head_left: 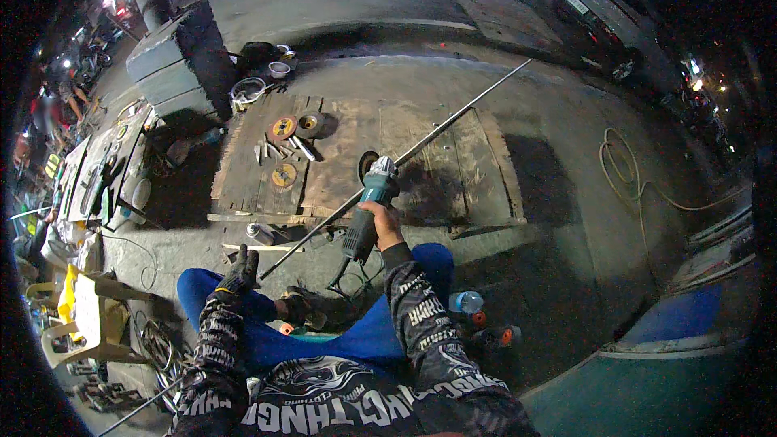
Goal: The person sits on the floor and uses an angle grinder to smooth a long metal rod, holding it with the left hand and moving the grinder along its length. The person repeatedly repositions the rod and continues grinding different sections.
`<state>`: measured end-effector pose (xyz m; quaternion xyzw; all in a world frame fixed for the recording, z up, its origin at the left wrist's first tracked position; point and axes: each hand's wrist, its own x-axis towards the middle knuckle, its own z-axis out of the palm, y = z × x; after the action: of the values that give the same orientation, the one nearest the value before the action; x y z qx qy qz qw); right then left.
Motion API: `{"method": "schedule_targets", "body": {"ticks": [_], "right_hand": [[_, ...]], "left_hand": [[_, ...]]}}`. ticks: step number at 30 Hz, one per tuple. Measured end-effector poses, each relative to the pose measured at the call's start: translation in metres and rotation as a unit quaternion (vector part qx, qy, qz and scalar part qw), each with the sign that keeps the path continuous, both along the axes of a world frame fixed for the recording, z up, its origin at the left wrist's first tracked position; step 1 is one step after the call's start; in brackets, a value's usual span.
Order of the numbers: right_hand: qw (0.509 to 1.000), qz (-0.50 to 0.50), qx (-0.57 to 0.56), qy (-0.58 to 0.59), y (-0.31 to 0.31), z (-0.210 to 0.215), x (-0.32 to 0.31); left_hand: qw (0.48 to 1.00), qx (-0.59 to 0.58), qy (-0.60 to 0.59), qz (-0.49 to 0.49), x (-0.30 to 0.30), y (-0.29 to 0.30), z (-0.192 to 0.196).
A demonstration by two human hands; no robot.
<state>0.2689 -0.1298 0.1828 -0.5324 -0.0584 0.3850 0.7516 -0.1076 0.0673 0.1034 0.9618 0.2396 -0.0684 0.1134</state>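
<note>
One big wooden board [453, 162] lies flat on the ground in the middle. At 1 o'clock one grey car [603, 16] is parked by the road. At 10 o'clock stands one grey block [174, 61] made of stacked slabs.

One long thin metal rod [441, 125] runs across the board, from 1 o'clock down to 7 o'clock. One pale hose [627, 174] curls on the ground at 3 o'clock. At 8 o'clock stands one yellow plastic chair [81, 316].

The right hand [380, 222] is bare and wrapped tight around one green grinder [371, 202], just past the knees. The grinder's round disc end touches the rod on the board. The left hand [240, 271] wears a dark glove and is closed on the near end of the rod, at 7 o'clock.

Two flat round discs [283, 127] lie on the board at 11 o'clock, one above the other, with one thicker round wheel [312, 124] beside the top one. One white bowl [279, 70] sits farther up. One clear plastic bottle [466, 301] with a blue label lies by the right knee at 5 o'clock.
</note>
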Motion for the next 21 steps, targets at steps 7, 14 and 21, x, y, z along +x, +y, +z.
{"method": "schedule_targets", "body": {"ticks": [7,14,21], "right_hand": [[0.998,0.037,0.003,0.056,-0.004,0.015,0.003],[0.999,0.026,-0.009,0.037,-0.006,0.02,-0.005],[0.999,0.022,-0.012,0.037,-0.001,0.013,-0.006]], "left_hand": [[0.913,-0.289,-0.076,0.277,0.016,-0.008,0.003],[0.999,-0.027,-0.001,0.028,-0.014,0.02,-0.042],[0.869,-0.354,-0.09,0.334,0.009,-0.004,-0.003]]}}
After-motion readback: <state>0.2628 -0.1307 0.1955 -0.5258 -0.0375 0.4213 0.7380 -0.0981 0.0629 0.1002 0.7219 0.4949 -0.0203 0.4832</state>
